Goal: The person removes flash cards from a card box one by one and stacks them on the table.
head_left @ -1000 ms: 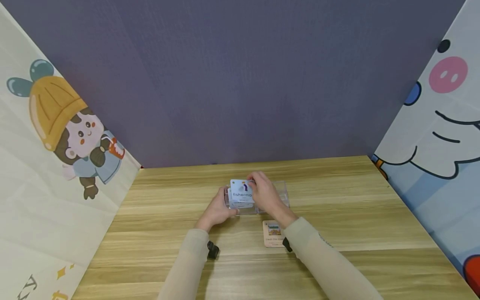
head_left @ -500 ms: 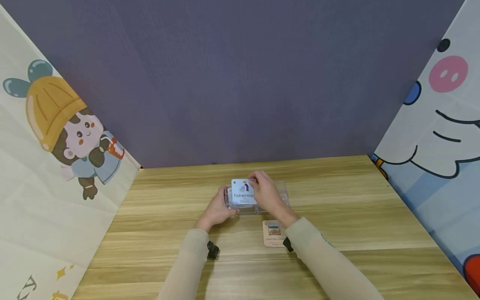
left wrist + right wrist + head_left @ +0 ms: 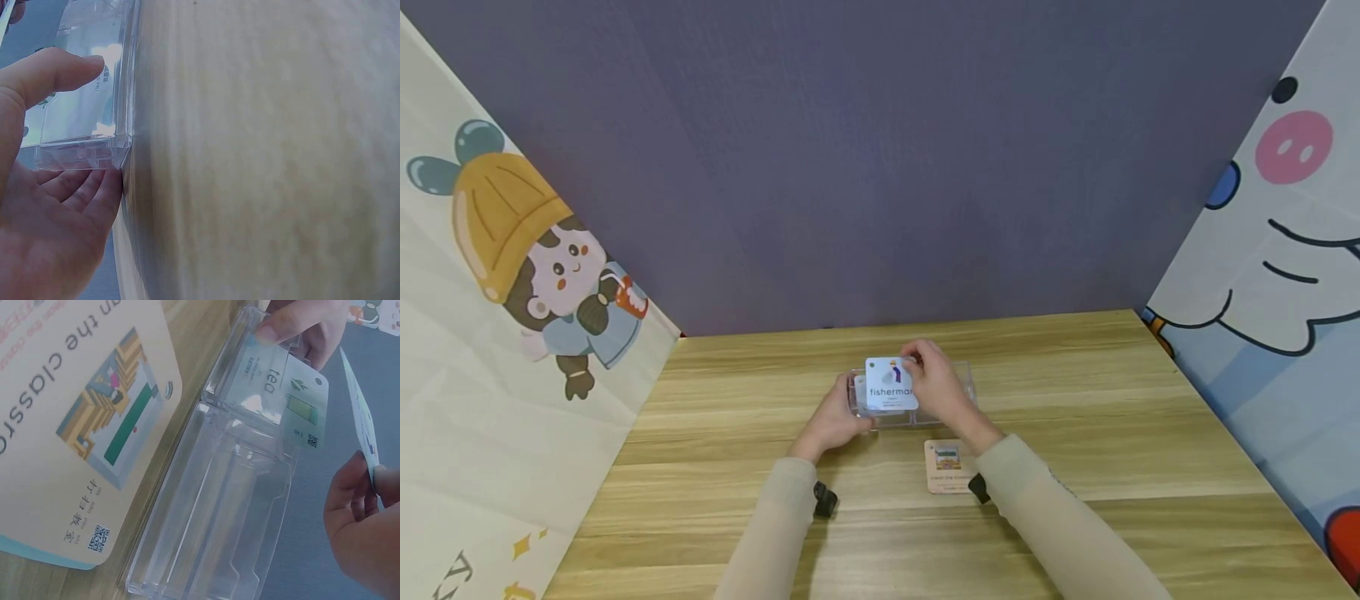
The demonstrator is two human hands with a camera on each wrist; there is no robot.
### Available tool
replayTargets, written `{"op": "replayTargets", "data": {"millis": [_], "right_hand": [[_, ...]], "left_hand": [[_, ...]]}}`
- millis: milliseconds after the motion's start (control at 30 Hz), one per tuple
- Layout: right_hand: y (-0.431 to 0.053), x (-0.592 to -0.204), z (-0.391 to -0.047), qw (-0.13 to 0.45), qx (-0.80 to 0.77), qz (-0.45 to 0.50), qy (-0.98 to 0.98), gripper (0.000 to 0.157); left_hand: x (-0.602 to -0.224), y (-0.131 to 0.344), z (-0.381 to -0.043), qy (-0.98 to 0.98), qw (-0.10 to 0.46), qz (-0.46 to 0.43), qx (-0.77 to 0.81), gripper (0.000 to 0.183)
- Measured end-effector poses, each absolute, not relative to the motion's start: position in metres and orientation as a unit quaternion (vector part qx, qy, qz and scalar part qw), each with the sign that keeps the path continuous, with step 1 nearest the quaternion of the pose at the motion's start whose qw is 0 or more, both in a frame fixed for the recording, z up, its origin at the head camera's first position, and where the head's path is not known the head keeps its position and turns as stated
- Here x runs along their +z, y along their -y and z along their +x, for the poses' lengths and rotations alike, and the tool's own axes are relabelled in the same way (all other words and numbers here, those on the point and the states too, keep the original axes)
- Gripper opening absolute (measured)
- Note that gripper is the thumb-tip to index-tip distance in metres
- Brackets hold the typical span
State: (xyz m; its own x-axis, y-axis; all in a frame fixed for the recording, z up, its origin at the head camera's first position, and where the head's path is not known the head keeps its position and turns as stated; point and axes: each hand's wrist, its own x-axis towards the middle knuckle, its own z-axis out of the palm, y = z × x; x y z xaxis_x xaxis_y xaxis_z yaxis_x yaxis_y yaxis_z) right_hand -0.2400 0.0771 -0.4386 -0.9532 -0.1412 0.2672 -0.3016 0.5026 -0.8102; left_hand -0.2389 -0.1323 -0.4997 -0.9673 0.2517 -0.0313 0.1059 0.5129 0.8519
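My right hand (image 3: 946, 390) pinches a flash card (image 3: 887, 392) marked "fisherman" by its right edge. It is held upright above the left part of a transparent plastic card holder (image 3: 897, 422). Seen edge-on in the right wrist view, the card (image 3: 359, 412) stands apart from the holder (image 3: 209, 506). My left hand (image 3: 835, 419) grips the holder's left end. In the left wrist view its thumb (image 3: 69, 70) lies across the front face while the fingers support the end. A "tea" card (image 3: 305, 406) sits upright in the left compartment; other cards behind it are mostly hidden.
A peach "clean the classroom" card (image 3: 946, 468) lies on the wooden table (image 3: 737, 475) in front of the holder, partly under the right wrist. It looks thick, perhaps a stack, in the right wrist view. A dark panel (image 3: 880, 167) rises behind the table.
My right hand has moved the fisherman card slightly to the right, and more of its face shows. The left hand and the holder have stayed nearly still.
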Motion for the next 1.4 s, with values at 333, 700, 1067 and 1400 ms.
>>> {"op": "replayTargets", "data": {"millis": [333,700,1067,1400], "right_hand": [[-0.081,-0.437,-0.241,0.079,0.494,0.113,0.858,0.012],[-0.087,-0.428,-0.236,0.069,0.493,0.099,0.862,0.012],[-0.091,-0.423,-0.232,0.066,0.513,0.097,0.851,0.013],[-0.097,-0.422,-0.230,0.058,0.518,0.095,0.848,0.012]], "left_hand": [[-0.499,0.132,-0.239,-0.867,0.076,0.100,0.482,0.099],[-0.501,0.132,-0.241,-0.867,0.076,0.098,0.483,0.101],[-0.501,0.131,-0.241,-0.866,0.078,0.096,0.484,0.100],[-0.501,0.132,-0.241,-0.870,0.079,0.093,0.477,0.100]]}}
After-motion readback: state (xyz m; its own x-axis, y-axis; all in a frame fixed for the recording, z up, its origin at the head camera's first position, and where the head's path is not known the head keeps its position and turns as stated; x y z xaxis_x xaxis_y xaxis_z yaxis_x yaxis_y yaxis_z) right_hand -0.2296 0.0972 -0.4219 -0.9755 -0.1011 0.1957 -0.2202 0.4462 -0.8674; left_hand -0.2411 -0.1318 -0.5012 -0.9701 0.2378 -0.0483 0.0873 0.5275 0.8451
